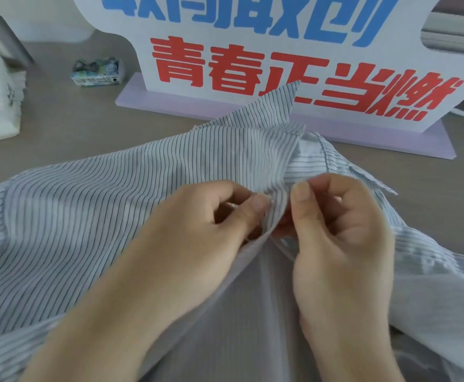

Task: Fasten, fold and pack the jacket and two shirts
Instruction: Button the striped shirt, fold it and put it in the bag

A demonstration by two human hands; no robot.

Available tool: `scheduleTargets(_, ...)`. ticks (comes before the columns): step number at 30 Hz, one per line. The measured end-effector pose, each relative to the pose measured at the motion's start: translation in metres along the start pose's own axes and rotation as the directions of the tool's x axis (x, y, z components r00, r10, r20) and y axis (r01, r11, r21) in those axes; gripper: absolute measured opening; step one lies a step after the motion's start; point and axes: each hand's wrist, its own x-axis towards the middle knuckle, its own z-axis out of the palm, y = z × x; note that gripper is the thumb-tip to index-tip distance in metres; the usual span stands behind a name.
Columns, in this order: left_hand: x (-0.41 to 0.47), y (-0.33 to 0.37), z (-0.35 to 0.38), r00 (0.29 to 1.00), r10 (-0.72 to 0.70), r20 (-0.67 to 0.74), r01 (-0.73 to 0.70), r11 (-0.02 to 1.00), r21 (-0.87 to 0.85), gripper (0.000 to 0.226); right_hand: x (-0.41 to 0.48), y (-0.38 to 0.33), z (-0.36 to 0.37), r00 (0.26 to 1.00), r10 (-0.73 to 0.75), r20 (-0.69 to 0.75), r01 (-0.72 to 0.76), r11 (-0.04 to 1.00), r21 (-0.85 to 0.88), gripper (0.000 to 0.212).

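Fastening comes first: I have my left hand [211,216] and right hand [335,216] each pinching a front edge of the striped shirt [101,202] spread on the table [74,111], just below its collar, and next I judge the top button must meet its hole.

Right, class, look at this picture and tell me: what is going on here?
A person is working on a striped shirt spread on a grey table. The left hand and right hand each pinch a front edge just below the collar, seemingly fastening it. Below the hands the front lies open.
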Motion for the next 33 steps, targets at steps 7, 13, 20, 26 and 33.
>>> scheduleTargets(7, -0.027, 0.016, -0.010, 0.996, -0.034, 0.086, 0.018, 0.984, 0.178, 0.023, 0.006, -0.029, -0.026, 0.984, -0.023, 0.177, 0.118, 0.828, -0.548, 0.020)
scheduleTargets(13, -0.044, 0.012, -0.011, 0.996, -0.027, 0.086, -0.014, 0.896, 0.443, 0.013, -0.002, -0.043, -0.061, 0.910, 0.180, 0.372, 0.280, 0.393, -0.876, 0.033)
scheduleTargets(20, -0.059, 0.020, -0.014, 0.994, -0.081, -0.074, 0.101, 0.938, 0.330, 0.016, -0.007, -0.049, -0.086, 0.935, 0.276, 0.225, 0.091, 0.425, -0.901, 0.046)
scheduleTargets(26, -0.066, 0.037, -0.023, 0.940, -0.324, 0.108, 0.340, 0.917, -0.210, 0.013, 0.002, -0.039, -0.088, 0.919, 0.294, 0.263, 0.140, 0.379, -0.915, 0.037)
scheduleTargets(33, -0.056, 0.038, -0.033, 0.892, -0.357, 0.278, 0.438, 0.835, -0.334, 0.028, -0.004, -0.050, -0.085, 0.876, -0.022, 0.482, 0.470, 0.261, -0.843, 0.027)
